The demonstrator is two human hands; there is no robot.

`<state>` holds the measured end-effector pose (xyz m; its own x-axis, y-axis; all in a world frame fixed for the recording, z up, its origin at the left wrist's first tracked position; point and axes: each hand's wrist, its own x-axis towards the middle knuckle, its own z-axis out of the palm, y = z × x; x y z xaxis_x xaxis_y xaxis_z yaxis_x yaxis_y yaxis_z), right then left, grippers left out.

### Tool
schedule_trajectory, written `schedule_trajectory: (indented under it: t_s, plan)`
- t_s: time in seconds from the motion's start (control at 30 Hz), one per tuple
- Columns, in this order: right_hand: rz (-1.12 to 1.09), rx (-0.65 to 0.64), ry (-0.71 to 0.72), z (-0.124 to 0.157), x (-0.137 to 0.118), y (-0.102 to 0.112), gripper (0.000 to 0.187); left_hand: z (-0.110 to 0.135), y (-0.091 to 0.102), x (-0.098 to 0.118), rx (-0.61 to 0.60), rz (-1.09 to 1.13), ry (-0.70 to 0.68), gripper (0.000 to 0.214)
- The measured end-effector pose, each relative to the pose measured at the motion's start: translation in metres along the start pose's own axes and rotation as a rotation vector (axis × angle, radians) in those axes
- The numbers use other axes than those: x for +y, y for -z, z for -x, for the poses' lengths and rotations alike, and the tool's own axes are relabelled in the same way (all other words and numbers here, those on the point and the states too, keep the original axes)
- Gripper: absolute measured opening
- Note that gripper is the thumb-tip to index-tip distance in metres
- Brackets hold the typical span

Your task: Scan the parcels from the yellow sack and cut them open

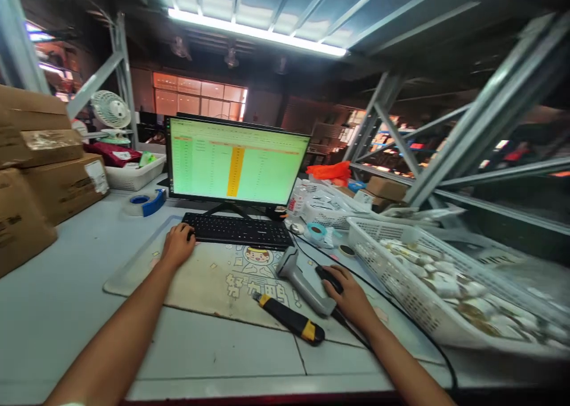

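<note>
My left hand [177, 245] rests at the left end of a black keyboard [238, 230], fingers curled onto its edge keys. My right hand [351, 297] lies over a black mouse [328, 278], gripping it on the desk mat [209, 281]. A grey barcode scanner [303, 281] lies just left of that hand. A black and yellow utility knife [289, 319] sits in front of the scanner. Behind the keyboard a monitor [236, 162] shows a green spreadsheet with an orange column.
Cardboard boxes [40, 162] are stacked at the left. A blue tape dispenser [145, 204] and a white basket [133, 174] stand behind. A white basket [392, 275] with several small packets fills the right side. Tape rolls [317, 232] lie by the monitor. Metal racking [467, 151] rises at the right.
</note>
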<state>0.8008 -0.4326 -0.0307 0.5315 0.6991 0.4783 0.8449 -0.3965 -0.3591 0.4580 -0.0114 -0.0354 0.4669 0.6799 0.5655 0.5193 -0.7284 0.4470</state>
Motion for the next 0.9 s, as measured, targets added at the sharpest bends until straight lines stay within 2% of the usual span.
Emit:
schedule_trajectory:
  t_s: [0.23,0.4,0.9]
  plan:
    - [0.066,0.024,-0.041,0.004,-0.003,-0.001,0.049,-0.003,-0.008,-0.012,-0.033,-0.106,-0.022,0.031]
    - [0.039,-0.009,-0.015,0.005,-0.001,0.000,0.047,-0.003,-0.008,-0.012,-0.044,-0.139,-0.014,0.034]
    - [0.045,0.007,0.023,0.004,-0.002,0.000,0.044,-0.004,-0.009,-0.012,-0.028,-0.126,-0.013,0.031]
